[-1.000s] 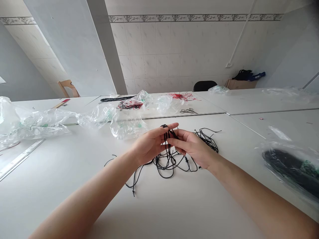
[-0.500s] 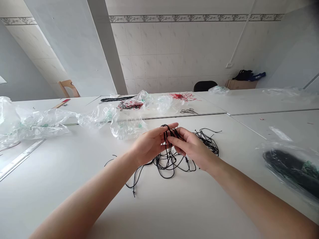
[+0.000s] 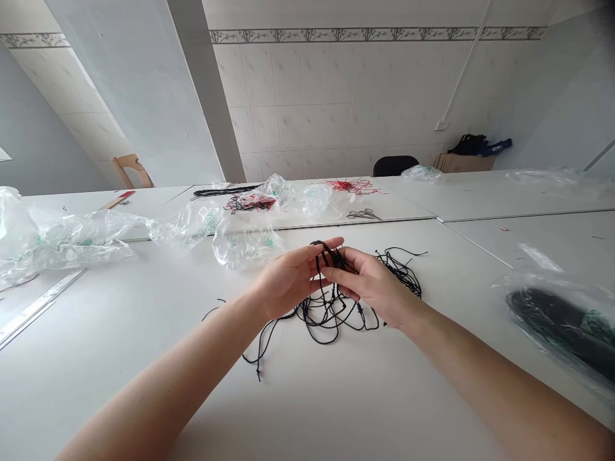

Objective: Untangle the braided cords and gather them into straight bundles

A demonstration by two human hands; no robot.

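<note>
Where the black cords (image 3: pixel 335 257) span my fingertips, their long axis drops from the fingers to loose loops on the tabletop (image 3: pixel 375 390) beneath. My left hand (image 3: pixel 287 282) is closed on the strands, thumb against the draped part; my right hand (image 3: pixel 377 285) pinches them from the opposite side, equally near. A cord pile (image 3: pixel 402 274) lies just beyond my right fingers, a transparent bag (image 3: pixel 247 246) beyond my left. Tabletop extends from below the fingers towards me; a seam (image 3: pixel 307 227) crosses beyond them.
</note>
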